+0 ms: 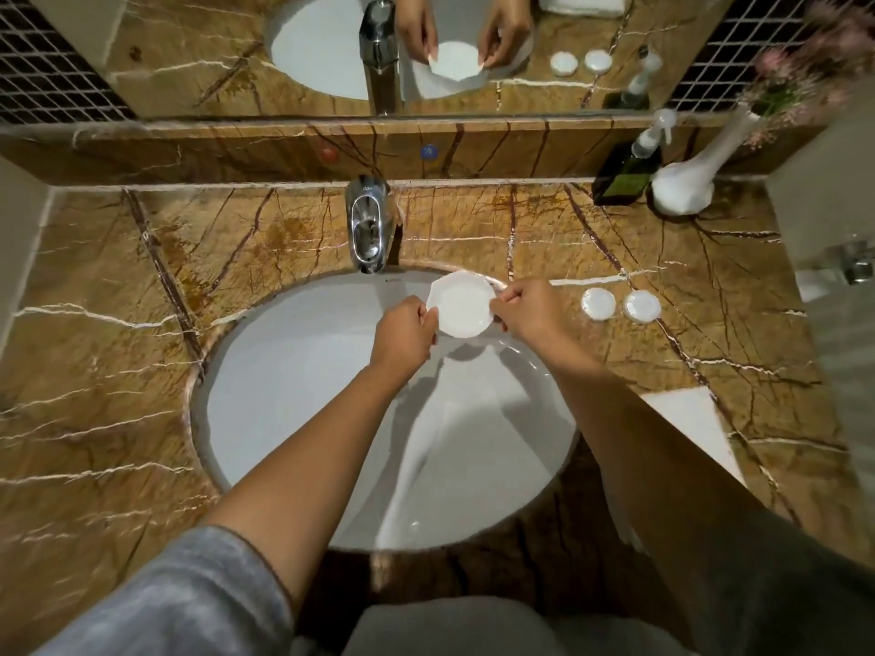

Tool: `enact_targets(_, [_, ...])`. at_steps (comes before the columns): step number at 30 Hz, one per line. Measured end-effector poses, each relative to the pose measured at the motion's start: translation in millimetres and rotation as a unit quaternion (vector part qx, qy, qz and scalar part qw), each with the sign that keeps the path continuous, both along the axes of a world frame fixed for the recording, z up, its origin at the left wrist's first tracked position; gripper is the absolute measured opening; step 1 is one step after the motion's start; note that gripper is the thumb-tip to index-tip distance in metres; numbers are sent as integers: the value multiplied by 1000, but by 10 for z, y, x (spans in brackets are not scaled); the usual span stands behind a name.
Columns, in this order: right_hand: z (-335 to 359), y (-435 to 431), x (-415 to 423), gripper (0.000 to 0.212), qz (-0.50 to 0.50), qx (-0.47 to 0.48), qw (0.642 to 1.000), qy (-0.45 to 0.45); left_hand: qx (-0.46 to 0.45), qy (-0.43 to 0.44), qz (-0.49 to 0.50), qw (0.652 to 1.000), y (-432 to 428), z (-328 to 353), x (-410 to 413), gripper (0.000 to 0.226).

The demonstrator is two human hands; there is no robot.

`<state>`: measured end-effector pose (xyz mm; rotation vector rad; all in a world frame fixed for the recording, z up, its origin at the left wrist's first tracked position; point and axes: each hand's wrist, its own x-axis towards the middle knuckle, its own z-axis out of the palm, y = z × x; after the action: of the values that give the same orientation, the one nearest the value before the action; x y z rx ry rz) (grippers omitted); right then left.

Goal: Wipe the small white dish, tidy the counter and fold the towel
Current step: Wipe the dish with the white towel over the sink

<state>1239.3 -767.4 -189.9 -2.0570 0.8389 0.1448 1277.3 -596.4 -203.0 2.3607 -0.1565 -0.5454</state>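
I hold the small white dish [463,303], which has an angular rim, over the far side of the sink basin [293,371]. My left hand [402,331] pinches its left edge and my right hand [530,307] pinches its right edge. A white towel [440,433] hangs from under the dish down into the basin; which hand grips it is hidden. The mirror above shows the same hands, dish and cloth.
A chrome faucet [367,224] stands just behind the dish. Two small round white lids [598,303] [641,305] lie on the brown marble counter [118,324] to the right. A dark spray bottle [625,170] and a white vase [686,182] stand at the back right. A folded white cloth [686,419] lies near right.
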Motion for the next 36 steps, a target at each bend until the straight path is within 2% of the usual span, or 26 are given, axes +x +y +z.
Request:
enact_targets(6, [-45,303,-345,5,75,-11,996,51,11,15,-43,999,357,-59,-222,26])
enact_targets(9, [-33,419,-483,14,150,-42,986,55,34,-24,-82,996,512,-71,-320,24])
enact_targets(16, [-80,637,-731,16,266,-145,953,-18,31,-119,-128,984,853,-154,-517,11])
enact_targets(21, [-101,751,-815,13,253,-184,949,-35,22,-159,-126,979,941,-161,-536,13])
enact_targets(27, [-57,789,-783,18,238,-152,958,-43,49,-174,-125,976,965,-163,-523,16])
enact_targets(29, [-58,776,-778,20,223,-94,970,-22,40,-144,-114,982,979,-151,-526,22])
enact_targets(31, [-51,765,-769,24,184,6,983,2,-64,-35,-57,996,974,-119,-514,21])
enact_targets(32, [-39,768,-768,27,158,65,985,8,-140,45,-7,989,957,-85,-510,19])
enact_targets(34, [-17,770,-767,33,107,159,981,8,-251,184,82,947,911,1,-523,20])
enact_targets(36, [4,738,-776,38,83,213,973,8,-284,246,109,920,853,77,-566,27])
